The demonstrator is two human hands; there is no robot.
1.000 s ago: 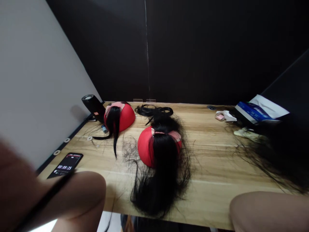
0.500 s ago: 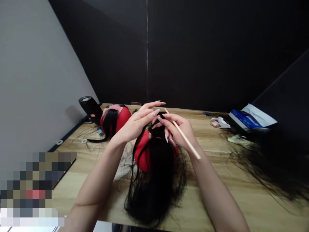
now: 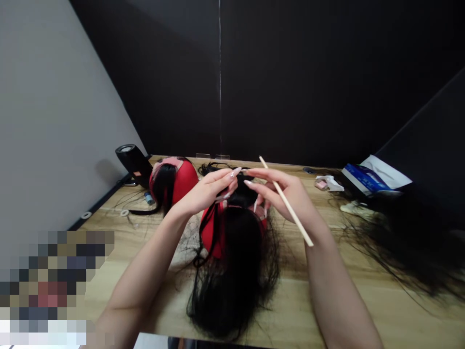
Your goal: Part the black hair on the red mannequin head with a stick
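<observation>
A red head form (image 3: 209, 237) with long black hair (image 3: 241, 252) stands at the middle of the wooden table, the hair hanging toward the near edge. Above its top, my left hand (image 3: 214, 190) is closed in a pinch, fingertips pressed together; what they grip is too small to make out. Just right of it, my right hand (image 3: 285, 194) has a pale wooden stick (image 3: 290, 209) lying across it, slanting down to the wrist. Its thumb and index finger are apart at the tips, and a thin pale bit shows between the two hands.
A second red head form (image 3: 186, 182) and a black cylindrical speaker (image 3: 134, 165) stand at the back left. Tape rolls (image 3: 124, 213) lie nearby. At the right are a blue and white packet (image 3: 370, 179), crumpled tissue (image 3: 332, 184) and a pile of loose black hair (image 3: 414, 242).
My right hand has moved right with the stick, away from my left hand. My left hand has lowered slightly, and its fingers have drawn together.
</observation>
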